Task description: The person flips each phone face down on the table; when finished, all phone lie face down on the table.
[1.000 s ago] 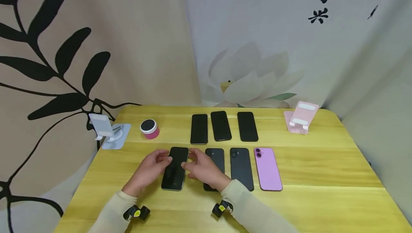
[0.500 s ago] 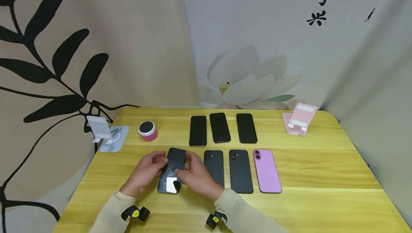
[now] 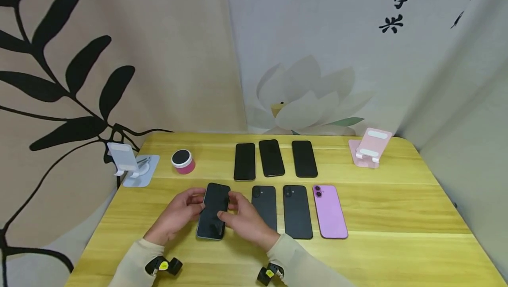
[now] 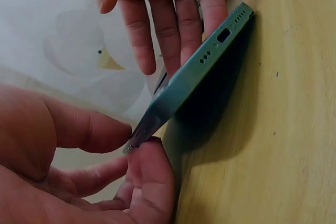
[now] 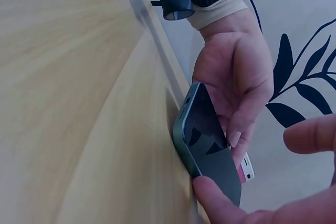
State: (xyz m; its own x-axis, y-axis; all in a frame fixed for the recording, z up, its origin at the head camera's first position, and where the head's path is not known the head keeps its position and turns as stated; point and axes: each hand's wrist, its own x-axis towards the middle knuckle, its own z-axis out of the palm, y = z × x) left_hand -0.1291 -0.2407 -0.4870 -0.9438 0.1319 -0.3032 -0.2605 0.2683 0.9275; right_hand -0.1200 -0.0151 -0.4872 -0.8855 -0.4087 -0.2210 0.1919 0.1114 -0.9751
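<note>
A phone with a dark screen and a green frame (image 3: 213, 212) is between my hands in the head view, face up. My left hand (image 3: 178, 214) pinches its left edge with thumb and index finger; the left wrist view shows that grip at the phone's edge (image 4: 157, 111). The end with the charging port is tilted up off the wooden table there, a shadow below it. My right hand (image 3: 249, 221) is at the opposite edge. In the right wrist view one right finger (image 5: 212, 198) touches the phone's side, while the right thumb (image 5: 310, 135) stands apart from the screen.
Two dark phones (image 3: 297, 212) and a lilac phone (image 3: 330, 212) lie camera side up to the right. Behind them are several black-screened phones (image 3: 244, 162). A pink-and-white jar (image 3: 183, 162), a pale stand (image 3: 136, 163) and a pink stand (image 3: 371, 148) sit on the table (image 3: 397, 216).
The phone has shifted slightly left and its tilt has changed; a bright reflection seen half a second ago is gone from the screen. Both hands have moved slightly with it.
</note>
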